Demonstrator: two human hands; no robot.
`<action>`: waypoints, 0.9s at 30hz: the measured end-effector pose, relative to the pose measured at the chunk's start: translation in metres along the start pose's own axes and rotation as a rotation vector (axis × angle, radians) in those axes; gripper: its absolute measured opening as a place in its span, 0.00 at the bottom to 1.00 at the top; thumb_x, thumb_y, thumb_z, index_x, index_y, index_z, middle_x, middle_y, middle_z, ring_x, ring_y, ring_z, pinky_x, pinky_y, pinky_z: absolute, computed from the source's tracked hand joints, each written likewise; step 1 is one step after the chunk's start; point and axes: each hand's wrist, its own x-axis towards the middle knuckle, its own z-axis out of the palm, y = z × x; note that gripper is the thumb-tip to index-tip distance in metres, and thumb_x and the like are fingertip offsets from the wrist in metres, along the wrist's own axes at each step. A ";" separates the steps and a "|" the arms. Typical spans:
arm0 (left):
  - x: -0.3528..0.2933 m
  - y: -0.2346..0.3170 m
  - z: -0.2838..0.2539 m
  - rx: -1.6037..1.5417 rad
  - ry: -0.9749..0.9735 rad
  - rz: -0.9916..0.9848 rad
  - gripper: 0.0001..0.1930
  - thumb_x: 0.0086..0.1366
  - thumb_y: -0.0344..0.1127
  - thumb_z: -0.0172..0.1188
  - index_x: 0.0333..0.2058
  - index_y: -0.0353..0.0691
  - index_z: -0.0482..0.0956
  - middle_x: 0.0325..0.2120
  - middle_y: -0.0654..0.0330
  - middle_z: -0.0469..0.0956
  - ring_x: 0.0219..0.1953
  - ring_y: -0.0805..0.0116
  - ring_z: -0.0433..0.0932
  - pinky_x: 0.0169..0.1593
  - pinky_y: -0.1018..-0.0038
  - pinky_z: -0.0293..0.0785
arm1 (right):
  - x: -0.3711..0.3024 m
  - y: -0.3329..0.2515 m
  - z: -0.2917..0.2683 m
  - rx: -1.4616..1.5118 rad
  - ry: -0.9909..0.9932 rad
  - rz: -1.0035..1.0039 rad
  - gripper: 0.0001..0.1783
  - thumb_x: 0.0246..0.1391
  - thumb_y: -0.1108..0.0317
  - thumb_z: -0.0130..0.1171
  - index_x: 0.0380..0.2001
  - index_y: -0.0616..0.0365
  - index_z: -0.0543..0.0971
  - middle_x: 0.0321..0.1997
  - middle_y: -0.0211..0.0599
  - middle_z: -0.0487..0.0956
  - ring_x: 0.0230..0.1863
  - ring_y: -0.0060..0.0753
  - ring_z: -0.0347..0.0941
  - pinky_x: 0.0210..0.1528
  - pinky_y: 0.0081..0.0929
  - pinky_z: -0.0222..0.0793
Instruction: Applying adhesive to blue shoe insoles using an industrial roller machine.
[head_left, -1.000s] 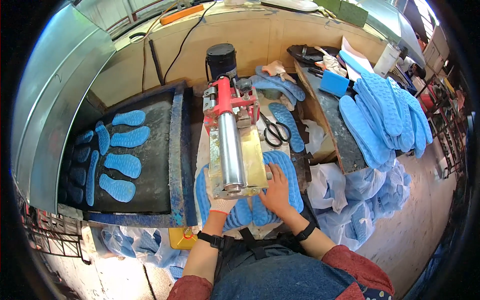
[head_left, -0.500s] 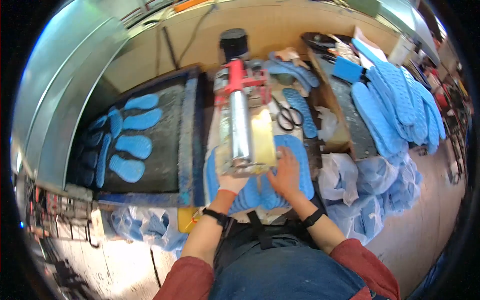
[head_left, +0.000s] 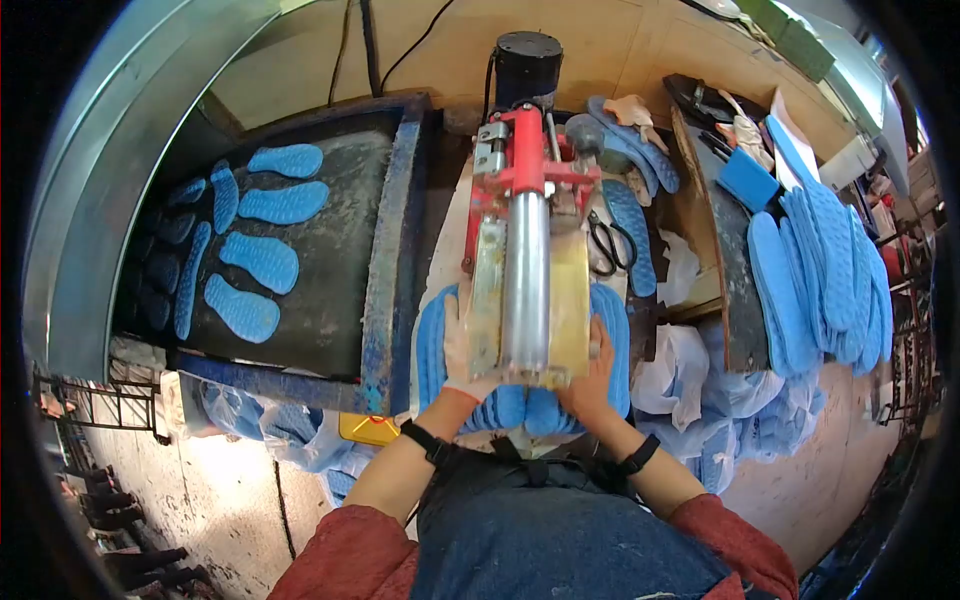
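A roller machine (head_left: 530, 270) with a long silver roller and a red bracket stands in front of me, over stacks of blue textured insoles (head_left: 608, 310). My left hand (head_left: 468, 350), in a pale glove with an orange cuff, lies at the machine's left side with visible fingers stretched out over the left stack. The machine covers the rest of it. Bare, my right hand (head_left: 588, 378) is at the front right corner of the machine, fingers bent and closed. Whatever it may hold is hidden there. Just right of the machine lie black-handled scissors (head_left: 612, 243) and a single blue insole (head_left: 630, 235).
On the left, a blue-edged dark tray (head_left: 385, 260) carries several separate blue insoles (head_left: 258, 262). A side board (head_left: 745, 300) on the right bears a heap of insoles (head_left: 825, 270) and a blue box (head_left: 748, 180). Plastic bags (head_left: 672, 375) of blue pieces stand below.
The view has shifted, moving the machine up and right in the picture. My right hand's fingers, spread flat on the right stack before, are now bent beside the machine. More left fingers show.
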 end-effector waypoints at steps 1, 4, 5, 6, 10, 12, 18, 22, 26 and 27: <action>-0.002 -0.001 0.003 0.180 0.009 0.038 0.26 0.66 0.48 0.42 0.57 0.41 0.68 0.56 0.45 0.65 0.59 0.44 0.61 0.63 0.53 0.54 | 0.002 0.001 -0.003 0.010 0.032 -0.034 0.43 0.44 0.62 0.57 0.63 0.66 0.57 0.67 0.52 0.58 0.68 0.57 0.50 0.64 0.50 0.48; -0.010 0.007 -0.003 0.316 -0.075 0.105 0.26 0.65 0.47 0.42 0.57 0.40 0.68 0.57 0.44 0.65 0.59 0.43 0.60 0.63 0.53 0.54 | 0.007 0.003 -0.013 0.067 -0.130 0.045 0.45 0.45 0.62 0.57 0.65 0.66 0.54 0.68 0.52 0.55 0.69 0.57 0.48 0.63 0.49 0.48; -0.011 0.013 -0.009 0.345 -0.111 0.115 0.26 0.65 0.47 0.42 0.57 0.40 0.68 0.57 0.44 0.65 0.59 0.43 0.60 0.63 0.53 0.53 | 0.008 0.005 -0.016 0.089 -0.161 0.034 0.45 0.47 0.62 0.58 0.66 0.64 0.52 0.69 0.51 0.54 0.70 0.56 0.47 0.62 0.49 0.49; -0.013 0.020 -0.016 0.366 -0.148 0.126 0.26 0.65 0.47 0.43 0.57 0.40 0.68 0.57 0.44 0.65 0.59 0.43 0.60 0.63 0.52 0.53 | 0.010 0.006 -0.018 0.098 -0.169 0.070 0.45 0.47 0.62 0.58 0.66 0.64 0.52 0.69 0.51 0.54 0.70 0.56 0.47 0.62 0.49 0.49; -0.011 0.042 -0.045 0.406 -0.261 0.110 0.26 0.64 0.47 0.43 0.57 0.40 0.68 0.57 0.44 0.64 0.59 0.42 0.60 0.63 0.52 0.53 | 0.014 0.007 -0.019 0.159 -0.228 0.119 0.44 0.47 0.62 0.59 0.66 0.62 0.53 0.69 0.50 0.54 0.70 0.54 0.49 0.62 0.48 0.50; -0.010 0.050 -0.054 0.418 -0.300 0.099 0.26 0.64 0.47 0.44 0.57 0.40 0.68 0.57 0.44 0.64 0.59 0.42 0.59 0.63 0.51 0.52 | 0.015 0.008 -0.018 0.145 -0.181 0.103 0.43 0.48 0.61 0.59 0.65 0.62 0.55 0.69 0.49 0.56 0.69 0.52 0.50 0.62 0.46 0.52; -0.007 0.061 -0.069 0.430 -0.363 0.076 0.27 0.63 0.46 0.45 0.57 0.39 0.67 0.57 0.43 0.63 0.60 0.41 0.58 0.64 0.50 0.52 | 0.014 0.011 -0.014 0.177 -0.237 0.149 0.43 0.47 0.60 0.60 0.63 0.65 0.57 0.67 0.50 0.58 0.68 0.56 0.52 0.61 0.49 0.53; -0.006 0.064 -0.078 0.435 -0.383 0.057 0.27 0.62 0.46 0.45 0.57 0.39 0.67 0.58 0.43 0.63 0.60 0.40 0.58 0.64 0.49 0.51 | 0.012 0.013 -0.010 0.182 -0.245 0.153 0.42 0.46 0.60 0.61 0.62 0.65 0.58 0.66 0.50 0.59 0.67 0.55 0.54 0.60 0.49 0.53; -0.005 0.067 -0.081 0.437 -0.387 0.042 0.27 0.61 0.46 0.46 0.57 0.39 0.67 0.58 0.42 0.62 0.60 0.40 0.57 0.64 0.48 0.51 | 0.012 0.013 -0.008 0.152 -0.232 0.148 0.40 0.48 0.59 0.60 0.63 0.62 0.60 0.67 0.46 0.59 0.68 0.49 0.54 0.59 0.42 0.55; -0.005 0.068 -0.082 0.437 -0.386 0.038 0.28 0.61 0.46 0.46 0.57 0.39 0.67 0.58 0.42 0.62 0.61 0.40 0.57 0.64 0.48 0.50 | 0.013 0.013 -0.008 0.154 -0.229 0.156 0.40 0.48 0.58 0.60 0.63 0.62 0.60 0.67 0.47 0.60 0.68 0.49 0.54 0.59 0.42 0.55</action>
